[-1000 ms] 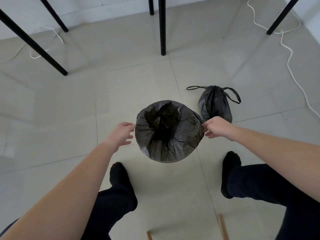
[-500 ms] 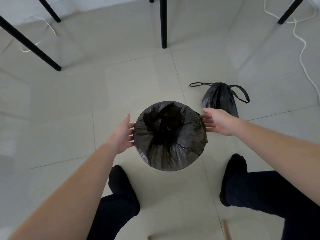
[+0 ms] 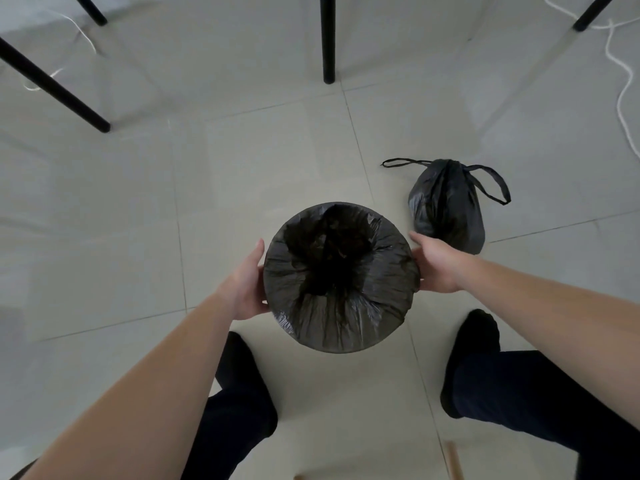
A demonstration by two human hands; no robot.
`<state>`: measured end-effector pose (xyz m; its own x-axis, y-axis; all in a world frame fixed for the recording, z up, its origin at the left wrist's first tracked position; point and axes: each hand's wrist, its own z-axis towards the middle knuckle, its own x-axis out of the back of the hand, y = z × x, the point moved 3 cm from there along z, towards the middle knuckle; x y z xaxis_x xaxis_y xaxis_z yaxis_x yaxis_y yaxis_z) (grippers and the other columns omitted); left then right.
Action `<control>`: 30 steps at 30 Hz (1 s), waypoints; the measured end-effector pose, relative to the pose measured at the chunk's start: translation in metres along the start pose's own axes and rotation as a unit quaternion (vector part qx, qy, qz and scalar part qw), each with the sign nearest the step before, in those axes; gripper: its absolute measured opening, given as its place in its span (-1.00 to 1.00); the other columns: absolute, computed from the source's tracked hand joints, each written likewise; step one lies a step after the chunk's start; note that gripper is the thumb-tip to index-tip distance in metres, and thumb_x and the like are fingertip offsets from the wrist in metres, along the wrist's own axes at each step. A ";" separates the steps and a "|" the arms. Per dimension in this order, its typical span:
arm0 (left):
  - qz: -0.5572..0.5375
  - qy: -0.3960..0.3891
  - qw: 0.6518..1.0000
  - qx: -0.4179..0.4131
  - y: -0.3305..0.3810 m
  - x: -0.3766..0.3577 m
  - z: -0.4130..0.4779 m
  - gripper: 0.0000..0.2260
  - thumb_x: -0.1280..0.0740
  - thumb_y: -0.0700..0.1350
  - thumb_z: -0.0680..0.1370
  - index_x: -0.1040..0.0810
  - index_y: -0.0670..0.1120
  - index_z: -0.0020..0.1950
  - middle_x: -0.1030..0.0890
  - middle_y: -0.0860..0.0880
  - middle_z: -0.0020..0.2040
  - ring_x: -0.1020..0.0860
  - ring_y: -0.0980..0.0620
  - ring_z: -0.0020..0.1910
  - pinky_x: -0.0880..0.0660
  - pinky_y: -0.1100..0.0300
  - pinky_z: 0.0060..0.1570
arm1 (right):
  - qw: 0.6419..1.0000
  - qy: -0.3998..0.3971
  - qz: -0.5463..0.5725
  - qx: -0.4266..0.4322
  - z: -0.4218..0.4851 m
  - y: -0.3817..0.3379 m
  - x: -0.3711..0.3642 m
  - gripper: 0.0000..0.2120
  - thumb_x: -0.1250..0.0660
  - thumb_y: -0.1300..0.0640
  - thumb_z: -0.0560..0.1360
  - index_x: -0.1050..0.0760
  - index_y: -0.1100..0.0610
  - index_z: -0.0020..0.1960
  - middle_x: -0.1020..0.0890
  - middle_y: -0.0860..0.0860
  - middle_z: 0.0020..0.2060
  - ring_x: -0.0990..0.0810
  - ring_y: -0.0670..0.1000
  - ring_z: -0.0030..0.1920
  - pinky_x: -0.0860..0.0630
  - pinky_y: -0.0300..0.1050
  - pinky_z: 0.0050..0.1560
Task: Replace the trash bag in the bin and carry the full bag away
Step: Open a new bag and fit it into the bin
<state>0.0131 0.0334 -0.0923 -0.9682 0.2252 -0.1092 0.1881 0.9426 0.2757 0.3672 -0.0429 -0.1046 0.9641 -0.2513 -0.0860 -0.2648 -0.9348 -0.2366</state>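
A round bin (image 3: pixel 341 327) stands on the tiled floor between my feet, lined with a black trash bag (image 3: pixel 346 271) stretched over its rim. My left hand (image 3: pixel 244 285) cups the bin's left side, thumb along the rim and fingers hidden below it. My right hand (image 3: pixel 434 266) cups the right side the same way. A full black bag (image 3: pixel 446 207), tied at the top with two loose handles, lies on the floor just behind my right hand, apart from it.
Black table legs stand at the back left (image 3: pixel 52 84), back middle (image 3: pixel 327 39) and back right (image 3: pixel 592 12). A white cable (image 3: pixel 621 98) runs along the floor at far right. My feet in dark socks (image 3: pixel 476 337) flank the bin.
Both hands have moved in from just beside the rim and now clasp the bin's sides. The bin looks slightly larger in view.
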 end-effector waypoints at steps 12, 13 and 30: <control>0.443 0.167 0.836 -0.278 0.058 -0.043 -0.122 -0.63 -0.32 0.01 0.65 -0.58 0.00 0.46 -0.62 -0.01 0.36 -0.59 -0.02 0.31 -0.42 0.14 0.30 | 0.766 0.201 -0.455 0.407 -0.114 -0.061 -0.040 -0.70 -0.17 0.07 0.66 -0.60 0.09 0.27 -0.63 -0.01 0.13 -0.59 0.05 0.13 -0.51 -0.04 0.13; 0.462 0.153 0.824 -0.291 0.049 -0.053 -0.132 -0.64 -0.32 0.01 0.65 -0.60 0.01 0.44 -0.64 0.02 0.33 -0.60 -0.01 0.32 -0.44 0.14 0.32 | 0.717 0.182 -0.514 0.435 -0.126 -0.052 -0.051 -0.68 -0.17 0.08 0.66 -0.57 0.06 0.32 -0.61 -0.03 0.21 -0.58 0.02 0.18 -0.50 -0.03 0.22; 0.811 0.118 0.569 -0.060 0.009 -0.058 -0.068 -0.61 -0.13 0.06 0.68 -0.60 0.04 0.42 -0.42 0.01 0.58 -0.15 -0.02 0.67 0.09 -0.31 0.57 | 0.384 0.072 -0.916 0.094 -0.084 0.000 -0.063 -0.45 0.01 -0.11 0.70 -0.15 0.02 0.66 -0.07 0.03 0.68 0.13 0.08 0.67 0.30 0.40 0.53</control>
<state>0.0598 0.0115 -0.0183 0.4664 0.7223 0.5106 0.8675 -0.4863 -0.1045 0.3085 -0.0479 -0.0180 -0.4749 0.7608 0.4424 0.8766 0.4536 0.1609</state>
